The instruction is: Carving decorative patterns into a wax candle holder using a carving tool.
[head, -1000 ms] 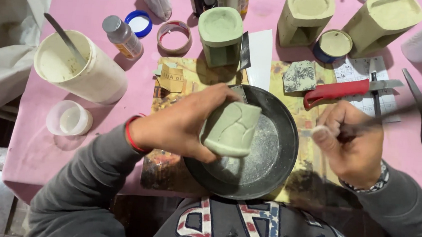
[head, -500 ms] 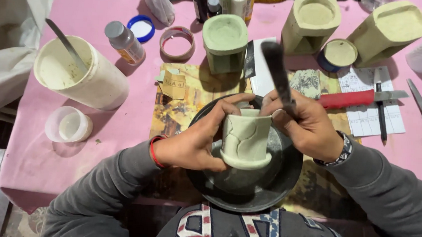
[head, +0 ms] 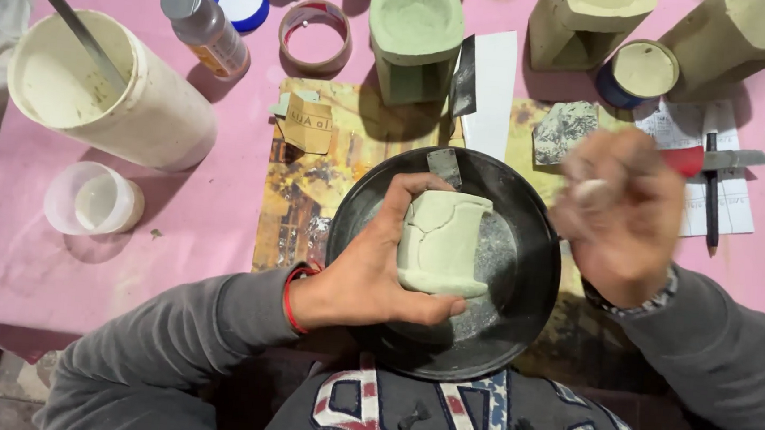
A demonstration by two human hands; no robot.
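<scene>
Left hand point(head: 369, 281) wraps around the pale green cracked cup point(head: 441, 243), holding it over the black pan point(head: 517, 341) at centre frame. Right hand point(head: 620, 218), centre right, is blurred; can't tell its grip. Pink tabletop point(head: 213, 203) underneath.

Pale green cracked cup point(head: 441, 243), black pan point(head: 527, 207), pink tablecloth point(head: 129, 251).

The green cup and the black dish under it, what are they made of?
Green cup, held in the left hand: probably plaster or cement, matte and chalky, with cracked lines. Black dish: looks like metal or glazed ware, smooth and shiny, dusted with grey powder.
</scene>
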